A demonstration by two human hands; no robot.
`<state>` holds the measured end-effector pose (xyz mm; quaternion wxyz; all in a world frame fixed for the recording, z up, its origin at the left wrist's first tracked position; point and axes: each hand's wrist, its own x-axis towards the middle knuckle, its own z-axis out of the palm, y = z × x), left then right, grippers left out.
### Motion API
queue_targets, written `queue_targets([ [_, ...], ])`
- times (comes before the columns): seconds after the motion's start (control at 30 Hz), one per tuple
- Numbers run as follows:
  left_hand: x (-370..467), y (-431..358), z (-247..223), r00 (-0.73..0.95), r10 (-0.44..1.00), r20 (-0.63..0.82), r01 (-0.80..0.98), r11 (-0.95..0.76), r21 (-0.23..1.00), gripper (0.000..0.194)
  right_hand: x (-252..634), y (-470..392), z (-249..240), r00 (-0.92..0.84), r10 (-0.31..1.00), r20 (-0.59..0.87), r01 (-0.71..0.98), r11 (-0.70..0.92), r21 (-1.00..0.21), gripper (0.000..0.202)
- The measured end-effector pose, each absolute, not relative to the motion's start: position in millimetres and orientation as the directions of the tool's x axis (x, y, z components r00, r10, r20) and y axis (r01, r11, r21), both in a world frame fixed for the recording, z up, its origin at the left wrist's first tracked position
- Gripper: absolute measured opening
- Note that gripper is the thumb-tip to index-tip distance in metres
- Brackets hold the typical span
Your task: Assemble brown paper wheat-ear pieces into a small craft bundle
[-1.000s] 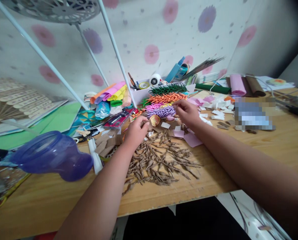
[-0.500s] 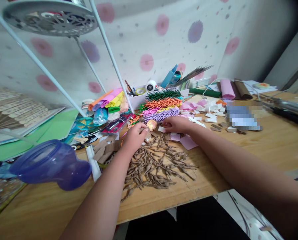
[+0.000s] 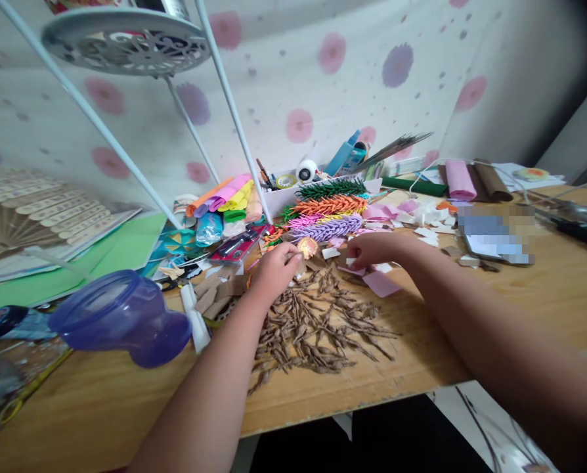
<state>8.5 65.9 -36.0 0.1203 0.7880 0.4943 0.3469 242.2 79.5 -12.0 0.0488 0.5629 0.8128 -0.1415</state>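
Note:
My left hand (image 3: 278, 268) is closed, thumb and fingertips pinched together, beside a small round gold-and-orange piece (image 3: 307, 247). A bit of brown paper seems to show at its fingertips, but I cannot make out what it holds. My right hand (image 3: 375, 249) points down with curled fingers at pale paper scraps; its fingertips are partly hidden. Between the hands lies a small white paper piece (image 3: 330, 253). A pink paper square (image 3: 381, 284) is just below the right hand. Twisted brown paper stems (image 3: 318, 322) spread over the table in front of both hands.
Behind the hands lie purple (image 3: 327, 227), orange (image 3: 330, 204) and green (image 3: 330, 189) paper sprigs. A blue-violet plastic container (image 3: 121, 315) and a white-legged stand (image 3: 237, 125) are at left. A phone-like object (image 3: 495, 236), partly blurred, and crepe rolls (image 3: 459, 180) lie at right.
The right hand has moved right, away from the white paper piece, to the pink and pale scraps. My left hand stays beside the round piece. The whole view has shifted slightly.

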Motion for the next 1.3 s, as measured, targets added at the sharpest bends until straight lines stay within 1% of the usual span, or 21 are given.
queue_targets([
  [0.1,8,66,-36,0.276,0.861,0.426,0.696,-0.485,0.529,0.014,235,78,-11,-0.395,0.906,-0.151,0.915,0.375,-0.146,0.014],
  [0.23,8,66,-37,0.284,0.858,0.427,0.704,-0.489,0.515,0.015,226,77,-12,-0.371,0.927,0.058,0.923,0.375,-0.088,0.023],
  [0.3,8,67,-37,0.288,0.859,0.423,0.698,-0.491,0.521,0.014,222,77,-14,-0.394,0.911,0.122,0.911,0.405,-0.083,0.025],
  [0.4,8,67,-38,0.288,0.858,0.426,0.687,-0.495,0.531,0.014,218,77,-16,-0.358,0.922,0.147,0.920,0.376,-0.116,0.023],
  [0.47,9,67,-39,0.287,0.859,0.425,0.685,-0.494,0.536,0.014,216,76,-17,-0.332,0.928,0.168,0.917,0.359,-0.172,0.023],
  [0.6,10,66,-37,0.270,0.865,0.423,0.697,-0.479,0.534,0.013,208,70,-17,-0.347,0.904,0.252,0.860,0.414,-0.300,0.028],
  [0.7,10,64,-35,0.254,0.869,0.426,0.705,-0.467,0.533,0.014,204,65,-15,-0.374,0.885,0.278,0.821,0.455,-0.343,0.020],
  [0.87,9,65,-36,0.260,0.871,0.418,0.703,-0.467,0.537,0.014,205,66,-14,-0.350,0.854,0.386,0.813,0.481,-0.328,0.025],
  [0.97,10,65,-37,0.268,0.863,0.429,0.689,-0.483,0.541,0.014,208,68,-15,-0.366,0.825,0.431,0.790,0.520,-0.324,0.023],
  [1.13,11,65,-37,0.259,0.874,0.411,0.679,-0.468,0.566,0.013,208,70,-16,-0.359,0.828,0.430,0.804,0.509,-0.309,0.019],
  [1.3,11,66,-37,0.245,0.880,0.407,0.673,-0.457,0.582,0.013,208,70,-16,-0.386,0.830,0.403,0.795,0.521,-0.311,0.030],
])
